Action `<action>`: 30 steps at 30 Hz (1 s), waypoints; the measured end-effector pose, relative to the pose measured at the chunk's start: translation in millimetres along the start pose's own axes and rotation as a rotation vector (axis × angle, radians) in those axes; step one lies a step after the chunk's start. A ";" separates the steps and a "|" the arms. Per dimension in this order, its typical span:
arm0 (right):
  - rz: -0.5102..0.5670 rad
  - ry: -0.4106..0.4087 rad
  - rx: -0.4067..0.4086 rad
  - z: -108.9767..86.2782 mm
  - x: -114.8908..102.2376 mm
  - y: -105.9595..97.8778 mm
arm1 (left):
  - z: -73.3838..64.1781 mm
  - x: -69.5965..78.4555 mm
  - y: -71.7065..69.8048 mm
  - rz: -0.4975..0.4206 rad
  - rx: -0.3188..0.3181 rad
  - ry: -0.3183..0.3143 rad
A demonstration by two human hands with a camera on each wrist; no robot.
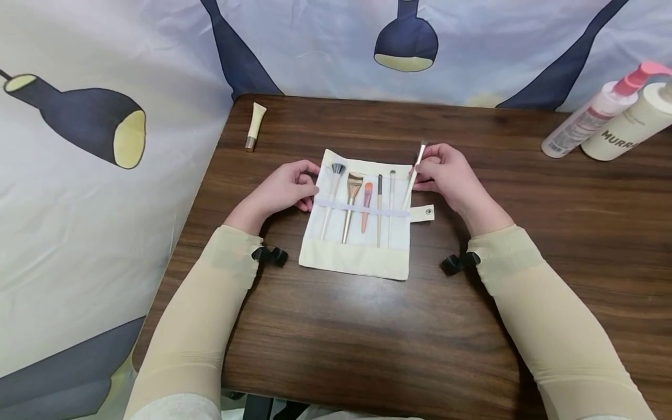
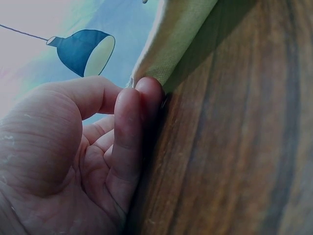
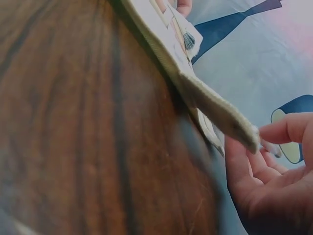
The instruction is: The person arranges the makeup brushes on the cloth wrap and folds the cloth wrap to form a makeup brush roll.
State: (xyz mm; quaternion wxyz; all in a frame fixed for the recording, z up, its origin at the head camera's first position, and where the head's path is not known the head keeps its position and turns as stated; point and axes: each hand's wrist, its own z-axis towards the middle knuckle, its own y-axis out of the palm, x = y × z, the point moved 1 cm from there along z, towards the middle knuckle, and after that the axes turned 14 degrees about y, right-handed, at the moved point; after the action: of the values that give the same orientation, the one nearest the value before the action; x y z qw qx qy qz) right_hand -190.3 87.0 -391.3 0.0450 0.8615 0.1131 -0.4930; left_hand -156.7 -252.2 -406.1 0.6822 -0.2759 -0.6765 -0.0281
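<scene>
An unfolded cream fabric brush roll (image 1: 354, 259) lies on the table, several makeup brushes standing side by side under its elastic band. My left hand (image 1: 289, 186) pinches the roll's left edge between thumb and fingertips; the cloth edge (image 2: 161, 54) shows close up in the left wrist view. At the upper right edge, my right hand (image 1: 446, 172) pinches a slim white makeup brush (image 1: 419, 156). That brush leans to the right, its tip above the roll's top edge and its lower end near the band. A snap strap (image 1: 422, 213) sticks out from the right side.
A small cream tube (image 1: 255, 126) lies at the table's back left. Two bottles stand at the back right: a pink-topped pump bottle (image 1: 583, 123) and a wider cream bottle (image 1: 622, 133). A lamp-printed cloth (image 1: 325, 52) hangs behind the brown wooden table (image 1: 357, 332).
</scene>
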 end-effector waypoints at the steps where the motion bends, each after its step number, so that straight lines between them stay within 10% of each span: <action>1: -0.009 0.002 -0.003 0.2 0.4 0.0 | 0.1 0.0 0.0 0.000 0.000 0.001; 30: -0.209 0.023 -0.068 -3.1 6.3 7.4 | -1.1 1.4 0.4 0.019 0.003 -0.002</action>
State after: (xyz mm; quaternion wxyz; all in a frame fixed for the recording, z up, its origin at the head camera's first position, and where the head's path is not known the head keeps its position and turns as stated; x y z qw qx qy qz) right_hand -182.9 81.4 -395.4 0.0213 0.8484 0.2197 -0.4811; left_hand -155.4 -251.9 -404.8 0.6822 -0.2813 -0.6745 -0.0204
